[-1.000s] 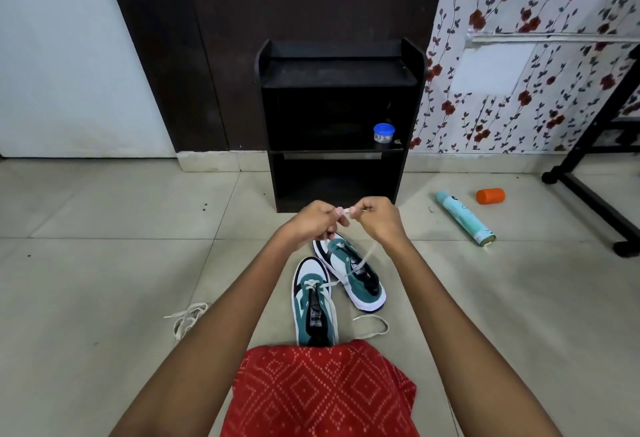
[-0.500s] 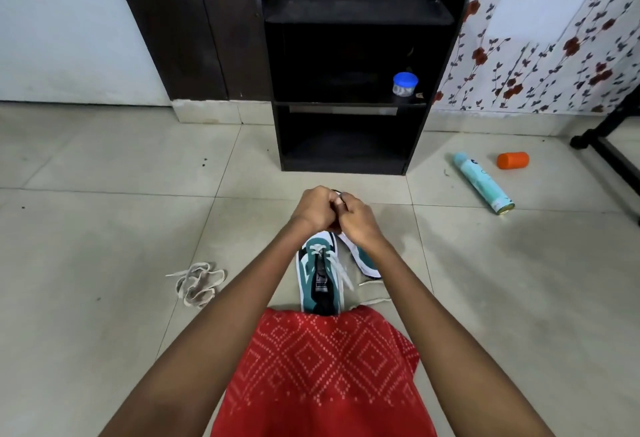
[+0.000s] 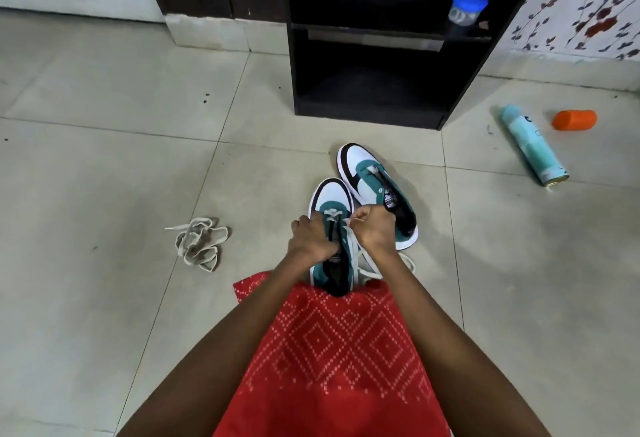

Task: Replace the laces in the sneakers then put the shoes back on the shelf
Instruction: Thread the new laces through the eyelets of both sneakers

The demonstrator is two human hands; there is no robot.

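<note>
Steadying the near sneaker [image 3: 330, 192] w/ curled L hand [image 3: 310, 241], the person pinches its white lace [image 3: 331, 214] in R hand [image 3: 375, 229], prob. for threading; 2nd sneaker [image 3: 367, 177] sits at 1 o'clock, shelf [image 3: 367, 118] at 12.

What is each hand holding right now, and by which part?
The right hand pinches the white lace close to the eyelets of the near sneaker. The left hand grips that sneaker at its throat, beside the tongue.

The tiled floor [image 3: 104, 159] bears a shelf [image 3: 367, 118], two sneakers [image 3: 360, 166], a loose lace [image 3: 199, 246], a spray can [image 3: 531, 149] and an orange cap [image 3: 574, 119].
</note>
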